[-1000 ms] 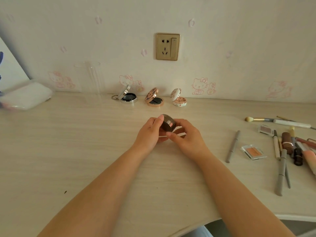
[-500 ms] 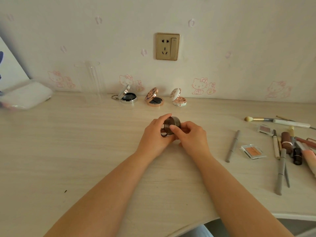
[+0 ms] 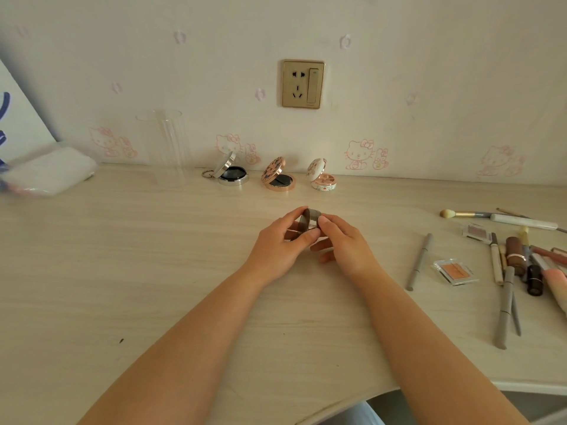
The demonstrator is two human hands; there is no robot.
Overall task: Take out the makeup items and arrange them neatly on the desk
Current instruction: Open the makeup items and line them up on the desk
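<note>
A small round dark compact (image 3: 309, 223) with a shiny rim is held above the middle of the desk (image 3: 153, 271). My left hand (image 3: 276, 245) grips it from the left, thumb under it and fingers over its top. My right hand (image 3: 343, 243) pinches its right edge with thumb and forefinger. The compact is tilted and partly hidden by my fingers. Three open compacts stand in a row by the wall: a silver one (image 3: 231, 173), a rose-gold patterned one (image 3: 278, 176) and a white floral one (image 3: 322, 176).
Loose makeup lies at the right: a grey pencil (image 3: 419, 262), a clear blush pan (image 3: 455, 271), a brush (image 3: 469, 214), lipsticks (image 3: 515, 254) and several pens. A clear holder (image 3: 167, 139) stands by the wall. A white pouch (image 3: 46, 171) lies at the far left.
Both hands have turned the dark compact between them and shifted it slightly away from me. My right thumb and forefinger now sit on its right edge. Nothing else moved.
</note>
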